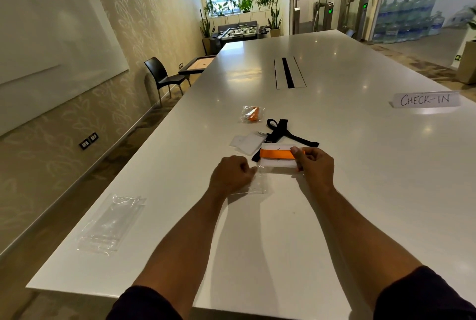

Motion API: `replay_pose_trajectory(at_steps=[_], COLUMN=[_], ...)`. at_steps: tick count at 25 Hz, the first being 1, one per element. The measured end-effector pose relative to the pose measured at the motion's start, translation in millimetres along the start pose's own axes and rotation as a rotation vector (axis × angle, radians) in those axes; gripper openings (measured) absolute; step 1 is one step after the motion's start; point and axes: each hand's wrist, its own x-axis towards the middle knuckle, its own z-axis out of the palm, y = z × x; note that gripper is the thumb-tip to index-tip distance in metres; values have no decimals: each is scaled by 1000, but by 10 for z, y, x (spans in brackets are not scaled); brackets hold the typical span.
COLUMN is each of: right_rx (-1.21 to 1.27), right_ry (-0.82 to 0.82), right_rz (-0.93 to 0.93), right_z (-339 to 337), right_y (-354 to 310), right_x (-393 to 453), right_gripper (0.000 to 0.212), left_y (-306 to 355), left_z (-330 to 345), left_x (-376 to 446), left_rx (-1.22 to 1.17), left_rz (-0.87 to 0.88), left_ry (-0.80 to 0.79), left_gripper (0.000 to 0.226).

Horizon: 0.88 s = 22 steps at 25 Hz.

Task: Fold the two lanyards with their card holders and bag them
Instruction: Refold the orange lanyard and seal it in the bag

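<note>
Seen from the person's own head, two bare forearms reach out over a long white table (334,139). The right hand (313,164) pinches a white card holder (277,161) with an orange lanyard (277,153) folded flat across it as a bright band; the thumb lies on top at the bundle's right end. Some small dark print shows on the card, too small to read. The left hand (230,175), fingers curled, grips the edge of a clear plastic bag (257,183) lying on the table just in front of the bundle; the bundle's near edge meets the bag's mouth.

Just beyond, a black lanyard (283,131) sprawls loosely on the table, clipped to a second pale card holder (248,143). Farther off sits a small clear bag holding something orange (252,113) (already packed). A stack of clear bags (108,224) lies near the table's left edge. At the far right stands a folded paper sign (425,99) reading "CHECK-IN".
</note>
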Motion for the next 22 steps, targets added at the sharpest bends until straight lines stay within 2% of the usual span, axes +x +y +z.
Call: replay_pose_trajectory(at_steps=[3, 7, 11, 14, 17, 22], right_rx=[6, -30, -39, -28, 33, 89], right_ry=[10, -5, -13, -21, -47, -142], right_rz=[-16, -19, -27, -23, 3, 7], right_z=[6, 8, 6, 13, 15, 16], right_y=[8, 8, 1, -15, -47, -110], right_x=[-6, -19, -36, -65, -90, -138], right_gripper=[30, 27, 25, 25, 27, 26], left_y=[171, 365, 466, 481, 467, 354], left_z=[111, 176, 159, 133, 92, 54], left_x=[-23, -3, -5, -45, -88, -161], left_rx=[139, 311, 337, 296, 156, -109], left_rz=[60, 37, 30, 22, -58, -228], left_ry=[-203, -262, -276, -266, -251, -43], left_gripper=[50, 59, 34, 24, 17, 14])
